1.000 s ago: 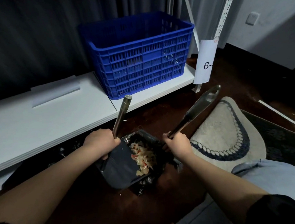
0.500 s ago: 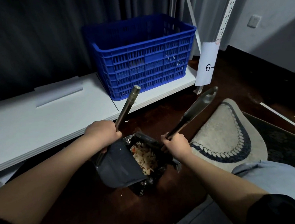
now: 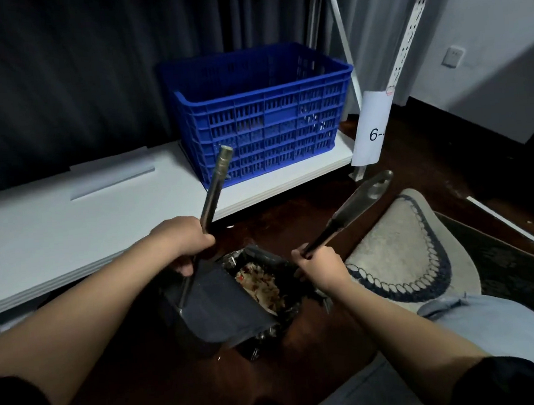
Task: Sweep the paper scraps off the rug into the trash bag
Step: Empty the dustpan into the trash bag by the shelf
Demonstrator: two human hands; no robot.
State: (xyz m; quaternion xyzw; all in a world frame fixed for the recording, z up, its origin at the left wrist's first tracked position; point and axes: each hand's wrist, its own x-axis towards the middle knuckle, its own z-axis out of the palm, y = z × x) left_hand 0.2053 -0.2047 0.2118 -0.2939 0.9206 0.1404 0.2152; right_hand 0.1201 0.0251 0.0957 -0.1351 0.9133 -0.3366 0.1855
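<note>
Looks like the late stage: dumping step. Paper scraps (image 3: 261, 286) piled in a heap just right of the dustpan (image 3: 218, 305), inside the mouth of the black trash bag (image 3: 265, 260). Dustpan tilted, lip down over the bag opening, pan body overlapping the bag's left side. Cannot tell whether the heap rests on the pan lip or already in the bag; too dark there.

Rug (image 3: 401, 255) well right of the dustpan, beyond the right hand. No scraps visible on its shown surface; near edge hidden behind the right forearm and a knee in light trousers (image 3: 481, 342). A few pale specks on the dark floor just below the dustpan, possibly stray bits. Judgement: sweeping mostly done, remaining work is emptying the pan fully and picking up strays.

Left hand (image 3: 182, 241) just above the dustpan, fingers wrapped tight round the dustpan handle (image 3: 215, 187), which rises up and away toward the blue crate (image 3: 262, 116).

Right hand (image 3: 320, 267) right of the dustpan, past the bag mouth, fist clamped on the lower end of the brush handle (image 3: 352, 208), handle angled up to the right. Brush head hidden behind the hand, down by the bag; contact with the scraps not visible.
</note>
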